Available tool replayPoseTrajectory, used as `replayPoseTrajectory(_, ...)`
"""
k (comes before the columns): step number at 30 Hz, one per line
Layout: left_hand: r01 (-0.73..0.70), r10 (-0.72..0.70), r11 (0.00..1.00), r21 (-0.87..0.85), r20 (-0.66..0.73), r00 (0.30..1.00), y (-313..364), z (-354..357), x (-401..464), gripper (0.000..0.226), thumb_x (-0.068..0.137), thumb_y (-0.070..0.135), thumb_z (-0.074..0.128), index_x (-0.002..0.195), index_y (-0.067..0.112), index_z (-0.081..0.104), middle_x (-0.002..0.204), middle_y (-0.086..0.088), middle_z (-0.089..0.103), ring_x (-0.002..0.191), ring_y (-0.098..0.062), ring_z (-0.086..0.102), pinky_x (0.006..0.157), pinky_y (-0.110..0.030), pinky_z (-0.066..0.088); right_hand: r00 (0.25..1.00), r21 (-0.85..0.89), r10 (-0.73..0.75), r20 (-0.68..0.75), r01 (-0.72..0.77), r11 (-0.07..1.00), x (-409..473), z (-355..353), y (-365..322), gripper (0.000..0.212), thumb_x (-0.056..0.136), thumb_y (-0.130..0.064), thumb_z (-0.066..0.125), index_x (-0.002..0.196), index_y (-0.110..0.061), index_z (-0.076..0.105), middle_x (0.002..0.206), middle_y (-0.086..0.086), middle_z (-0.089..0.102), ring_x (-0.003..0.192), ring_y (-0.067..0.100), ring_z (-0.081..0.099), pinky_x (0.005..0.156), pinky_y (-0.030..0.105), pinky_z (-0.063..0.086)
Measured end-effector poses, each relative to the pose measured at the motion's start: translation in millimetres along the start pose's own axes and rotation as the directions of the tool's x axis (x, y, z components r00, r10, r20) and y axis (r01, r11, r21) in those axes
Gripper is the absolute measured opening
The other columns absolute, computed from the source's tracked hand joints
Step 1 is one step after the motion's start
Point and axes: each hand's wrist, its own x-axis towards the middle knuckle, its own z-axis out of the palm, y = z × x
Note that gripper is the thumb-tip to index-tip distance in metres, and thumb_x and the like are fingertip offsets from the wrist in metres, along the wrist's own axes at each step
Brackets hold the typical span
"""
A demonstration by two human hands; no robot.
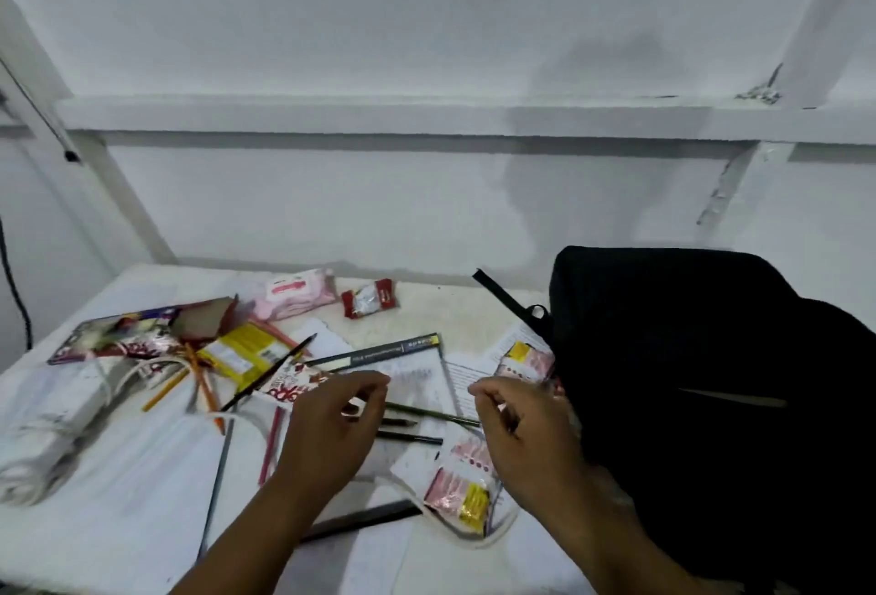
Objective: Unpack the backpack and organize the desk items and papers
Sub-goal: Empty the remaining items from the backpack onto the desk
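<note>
The left hand [327,428] hovers with fingers loosely curled, thumb and forefinger nearly meeting; whether they pinch anything I cannot tell. The right hand [526,433] curls likewise, seemingly empty. Beneath them dark pencils [412,424] lie across printed papers [426,376] on the white desk [450,305]. The black fabric backpack [711,381] stands at the right, touching the right wrist.
</note>
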Motion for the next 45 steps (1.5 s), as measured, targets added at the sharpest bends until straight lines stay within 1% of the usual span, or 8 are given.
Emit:
replayPoseTrajectory(5,0.050,-0.043,0.989,0.139,-0.055,0.998,-66.4,-64.2,17.4,0.018,0.084,0.030,0.064,0.096,0.025,0.076,0.096,0.019,0.068,0.091,0.001,0.058,0.078,-0.015,0.043,0.997,-0.047,0.003,0.071,0.001,0.999,32.8,69.7,-23.5,0.016,0.097,-0.024,0.058,0.108,-0.026,0.071,0.097,-0.015,0.068,0.078,0.001,0.062,0.067,0.012,0.049)
replayPoseTrajectory(11,0.056,-0.042,0.967,0.250,-0.063,0.997,-169.6,-136.2,39.3,0.023,0.084,0.029,0.058,0.091,0.016,0.076,0.090,0.006,0.069,0.087,0.000,0.052,0.078,-0.018,0.035,0.992,-0.028,0.038,0.117,-0.035,0.999,84.8,155.5,-53.0,0.020,0.094,-0.016,0.062,0.112,-0.021,0.069,0.103,-0.010,0.068,0.082,-0.004,0.061,0.074,0.010,0.050)
replayPoseTrajectory(17,0.030,-0.055,0.973,0.231,0.102,0.993,-247.0,-147.7,28.5,0.026,0.082,0.012,0.059,0.101,0.017,0.076,0.105,0.002,0.068,0.104,-0.020,0.061,0.091,-0.039,0.045,0.982,-0.074,0.115,0.151,-0.105,0.992,138.7,228.5,-70.0,0.025,0.093,-0.017,0.064,0.117,-0.024,0.063,0.114,-0.007,0.062,0.086,0.003,0.058,0.067,0.005,0.043)
replayPoseTrajectory(22,0.051,-0.076,0.982,0.184,0.129,0.989,-254.5,-147.0,25.8,0.025,0.085,0.015,0.056,0.099,0.021,0.075,0.117,0.004,0.064,0.112,-0.023,0.057,0.095,-0.039,0.040,0.984,-0.167,0.100,0.147,-0.075,0.983,188.8,274.4,-72.7,0.036,0.088,-0.017,0.065,0.123,-0.016,0.060,0.127,0.003,0.056,0.121,0.017,0.048,0.107,0.029,0.034)
replayPoseTrajectory(27,0.089,-0.125,0.976,0.197,0.180,0.976,-251.4,-149.6,25.8,0.034,0.096,0.030,0.047,0.118,0.024,0.072,0.129,0.012,0.061,0.115,-0.017,0.045,0.100,-0.018,0.027,0.972,-0.306,0.177,0.157,-0.122,0.944,235.5,307.7,-72.6,0.049,0.087,-0.027,0.064,0.134,-0.020,0.051,0.135,0.011,0.049,0.126,0.030,0.047,0.108,0.043,0.037)
replayPoseTrajectory(31,0.128,-0.159,0.976,0.176,0.173,0.972,-246.2,-149.9,27.9,0.037,0.098,0.033,0.044,0.123,0.022,0.069,0.129,0.014,0.059,0.116,-0.015,0.042,0.101,-0.022,0.029,0.920,-0.493,0.331,0.210,-0.193,0.848,255.3,323.1,-63.2,0.045,0.093,-0.049,0.048,0.135,-0.037,0.041,0.136,0.008,0.048,0.124,0.035,0.045,0.105,0.047,0.036)
replayPoseTrajectory(40,0.058,-0.083,0.983,0.177,0.135,0.987,-252.1,-145.2,27.1,0.036,0.101,0.029,0.048,0.122,0.008,0.069,0.129,-0.004,0.065,0.120,-0.027,0.055,0.107,-0.033,0.035,0.902,-0.274,0.353,0.248,-0.284,0.919,273.3,322.3,-59.2,0.063,0.074,-0.050,0.078,0.128,-0.037,0.047,0.127,0.003,0.059,0.110,0.023,0.056,0.085,0.030,0.043)
replayPoseTrajectory(45,0.100,-0.126,0.980,0.171,0.152,0.980,-252.2,-145.7,26.5,0.038,0.100,0.033,0.047,0.123,0.013,0.070,0.130,0.002,0.064,0.119,-0.024,0.050,0.105,-0.019,0.029,0.916,-0.058,0.362,0.172,-0.357,0.932,268.7,316.4,-64.8,0.068,0.065,-0.035,0.090,0.126,-0.027,0.061,0.123,-0.007,0.060,0.106,0.009,0.054,0.085,0.024,0.044)
